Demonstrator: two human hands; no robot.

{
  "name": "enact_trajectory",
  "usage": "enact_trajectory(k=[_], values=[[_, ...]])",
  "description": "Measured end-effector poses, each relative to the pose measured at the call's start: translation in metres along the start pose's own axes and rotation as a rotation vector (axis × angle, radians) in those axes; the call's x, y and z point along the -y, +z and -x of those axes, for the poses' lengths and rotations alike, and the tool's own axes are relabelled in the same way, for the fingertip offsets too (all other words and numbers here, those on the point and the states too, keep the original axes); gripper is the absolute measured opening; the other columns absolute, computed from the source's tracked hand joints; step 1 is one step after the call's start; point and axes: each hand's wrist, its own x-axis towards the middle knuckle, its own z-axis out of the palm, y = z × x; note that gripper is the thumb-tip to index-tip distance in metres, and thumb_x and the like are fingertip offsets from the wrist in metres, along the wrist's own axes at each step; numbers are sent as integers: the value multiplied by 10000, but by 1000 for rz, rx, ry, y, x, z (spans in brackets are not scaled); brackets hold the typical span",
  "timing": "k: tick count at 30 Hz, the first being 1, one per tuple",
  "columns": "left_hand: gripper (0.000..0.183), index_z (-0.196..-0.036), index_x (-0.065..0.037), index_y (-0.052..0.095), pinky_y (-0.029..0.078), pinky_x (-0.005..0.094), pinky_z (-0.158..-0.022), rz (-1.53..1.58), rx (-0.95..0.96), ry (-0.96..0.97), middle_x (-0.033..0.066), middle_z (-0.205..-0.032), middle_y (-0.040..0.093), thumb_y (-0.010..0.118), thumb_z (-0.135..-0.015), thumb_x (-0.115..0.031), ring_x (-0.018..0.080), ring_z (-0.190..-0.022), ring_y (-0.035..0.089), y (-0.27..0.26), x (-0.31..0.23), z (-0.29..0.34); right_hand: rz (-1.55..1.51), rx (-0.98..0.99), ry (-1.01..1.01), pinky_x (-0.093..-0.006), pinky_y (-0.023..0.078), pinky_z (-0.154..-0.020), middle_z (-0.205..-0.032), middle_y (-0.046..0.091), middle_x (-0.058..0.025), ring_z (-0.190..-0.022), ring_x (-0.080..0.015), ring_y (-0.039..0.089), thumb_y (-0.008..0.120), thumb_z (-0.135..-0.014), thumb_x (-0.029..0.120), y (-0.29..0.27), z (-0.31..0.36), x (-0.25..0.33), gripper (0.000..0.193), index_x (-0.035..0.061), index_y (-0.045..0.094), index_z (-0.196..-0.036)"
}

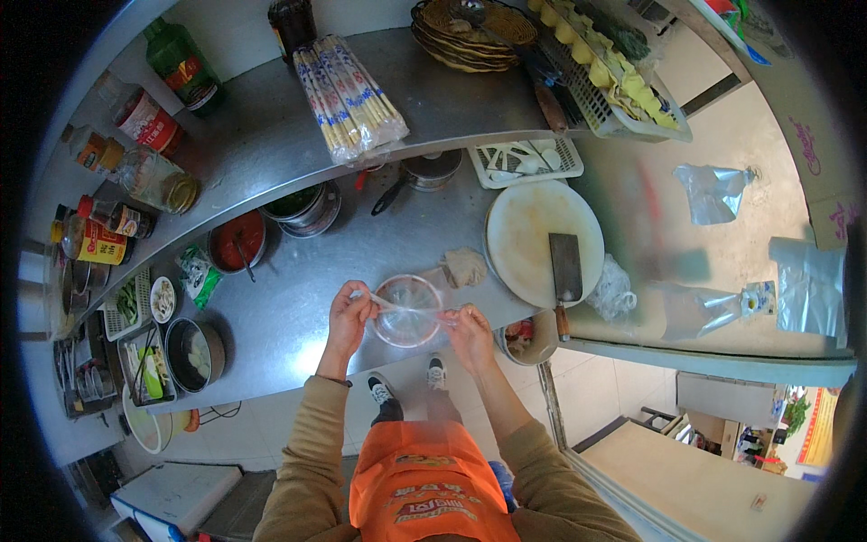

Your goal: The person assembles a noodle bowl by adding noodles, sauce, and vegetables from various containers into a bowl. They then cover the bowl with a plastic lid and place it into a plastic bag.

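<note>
My left hand (350,309) and my right hand (469,332) are both closed, pinching a thin clear plastic bag (395,308) pulled across between them. Under the bag, near the counter's front edge, stands a round see-through bowl (406,344) with a pinkish rim; the plastic blurs what is inside it. Just beyond my right hand lies a crumpled beige cloth (464,267). To its right, a cleaver (566,266) rests on a thick round white cutting board (524,221), its wooden handle sticking out over the front edge.
A raised shelf (253,117) with bottles and wrapped chopsticks (349,99) curves above the steel counter (280,312). Pots, a bowl of red sauce (237,237) and a dark round pan (193,354) stand left. A bin (533,341) sits below the cutting board.
</note>
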Motion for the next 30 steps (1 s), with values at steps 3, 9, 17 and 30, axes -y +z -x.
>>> enact_trajectory(k=[3,9,17,30], values=[[229,-1094,-91,567,397,259,-607,-3,57,-64,-44,-700,459,548,-923,61,79,-578,410,9,-16,2,-122,52,92,-431,494,-923,-772,577,-27,-777,-179,578,588,-1003,176,21,-8,10,136,74,597,-913],[292,-1051,-86,516,226,248,-492,-215,-7,-43,-55,-620,349,476,-838,110,61,-514,272,1,-23,-15,190,50,268,-370,492,-765,-676,366,45,-637,-120,414,497,-971,123,16,-19,31,223,138,442,-756],[265,-946,-144,462,245,244,-454,-179,-109,-161,-67,-615,362,508,-839,93,52,-504,277,-51,3,-48,41,-57,392,-324,491,-657,-643,323,54,-566,-116,375,482,-968,140,-54,-38,26,255,156,409,-724],[227,-1014,-101,512,398,223,-491,134,-181,-240,36,-717,543,502,-869,73,97,-560,470,-43,9,-34,-166,3,447,-381,565,-793,-685,494,24,-639,-138,538,505,-986,204,-93,-54,33,194,90,570,-842]])
